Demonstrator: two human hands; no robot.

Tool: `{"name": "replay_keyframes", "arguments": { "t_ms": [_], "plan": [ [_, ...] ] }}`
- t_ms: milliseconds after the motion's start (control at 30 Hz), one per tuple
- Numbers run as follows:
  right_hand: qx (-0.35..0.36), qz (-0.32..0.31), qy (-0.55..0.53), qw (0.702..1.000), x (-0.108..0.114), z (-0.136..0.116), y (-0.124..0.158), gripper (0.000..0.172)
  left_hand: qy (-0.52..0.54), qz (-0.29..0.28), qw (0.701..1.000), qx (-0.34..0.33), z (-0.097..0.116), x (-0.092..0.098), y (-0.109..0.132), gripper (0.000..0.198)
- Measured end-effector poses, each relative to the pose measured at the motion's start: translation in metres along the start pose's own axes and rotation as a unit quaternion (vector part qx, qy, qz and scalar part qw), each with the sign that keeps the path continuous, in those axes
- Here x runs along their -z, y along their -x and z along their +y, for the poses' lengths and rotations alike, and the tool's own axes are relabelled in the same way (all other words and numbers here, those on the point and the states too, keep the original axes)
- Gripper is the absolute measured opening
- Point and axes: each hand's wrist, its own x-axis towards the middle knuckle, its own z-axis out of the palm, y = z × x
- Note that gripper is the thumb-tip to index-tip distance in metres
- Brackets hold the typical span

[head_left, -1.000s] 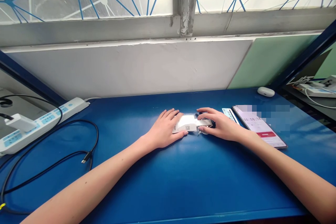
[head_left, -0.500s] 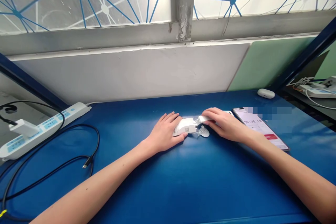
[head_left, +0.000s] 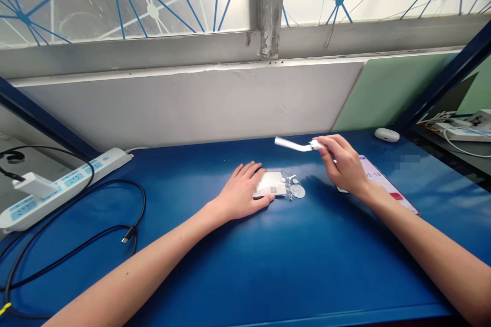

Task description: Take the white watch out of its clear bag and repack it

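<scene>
My left hand rests on the blue tabletop, thumb along the near edge and fingers over the left end of a small clear plastic packet, holding it. The packet has a white part with a square printed code, and its clear right end is crumpled. Against that end lies a round white disc. Raised above the table, my right hand pinches a white bent strip by its blockier right end. The strip points left, its far end free. I cannot make out what it is.
Behind my right hand lies a phone showing a timer. A white earbud case sits at the back right. To the left are a white power strip with a charger and a looped black cable.
My right hand has lifted up and to the right, drawing the white bent strip away from the packet. My left hand has stayed in place on the packet.
</scene>
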Motion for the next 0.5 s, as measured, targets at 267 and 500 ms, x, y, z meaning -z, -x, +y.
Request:
{"name": "replay_keyframes", "arguments": {
  "t_ms": [267,500],
  "plan": [
    [0.043,-0.038,-0.006,0.998,-0.007,-0.022,0.005,0.032,0.085,0.028,0.996,0.03,-0.002,0.003,0.002,0.07],
    [0.126,-0.047,-0.013,0.991,-0.004,-0.041,0.007,0.035,0.08,0.265,0.961,-0.002,0.013,0.019,-0.001,0.039]
  ]
}}
